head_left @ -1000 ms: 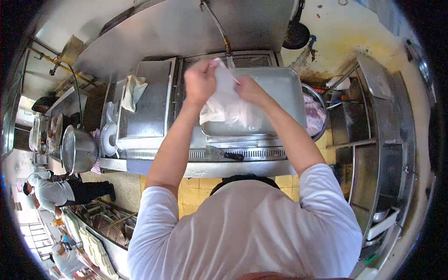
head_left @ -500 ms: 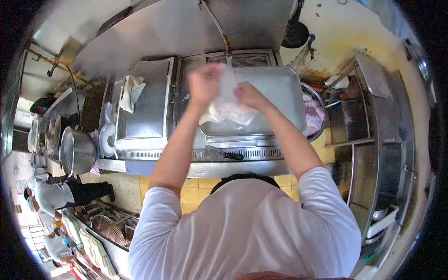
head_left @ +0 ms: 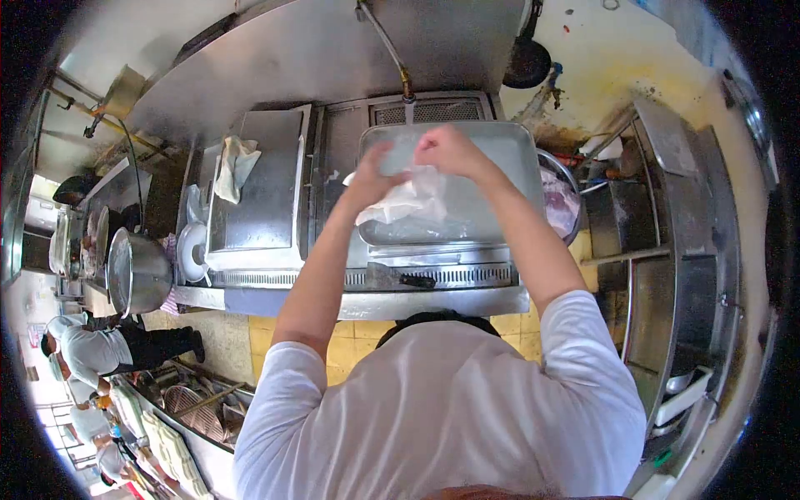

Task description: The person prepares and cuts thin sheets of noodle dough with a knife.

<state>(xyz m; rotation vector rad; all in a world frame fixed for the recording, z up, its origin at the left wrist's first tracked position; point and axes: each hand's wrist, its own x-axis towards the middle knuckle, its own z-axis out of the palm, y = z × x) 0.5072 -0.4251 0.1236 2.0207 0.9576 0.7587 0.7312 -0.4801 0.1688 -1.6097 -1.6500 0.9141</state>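
A large metal tray (head_left: 492,208) lies on the steel counter in front of me. Over its left part is a crumpled, thin, translucent white plastic bag (head_left: 404,202). My left hand (head_left: 369,182) is at the bag's upper left, thumb and fingers apart, with nothing gripped between them. My right hand (head_left: 450,152) is closed above the tray, and the bag's upper edge hangs just under its fingers. Blur and the turn of the hand partly hide that grip.
A hose (head_left: 387,46) ends just behind the tray. To the left are a flat metal griddle cover (head_left: 258,200) with a cloth (head_left: 236,169) on it, and a big pot (head_left: 140,271). A bowl of raw meat (head_left: 560,202) stands right. A black-handled tool (head_left: 417,282) lies at the front.
The plastic, stretched upward between my hands before, has dropped lower over the tray. My left hand has moved down and opened; my right hand has risen slightly.
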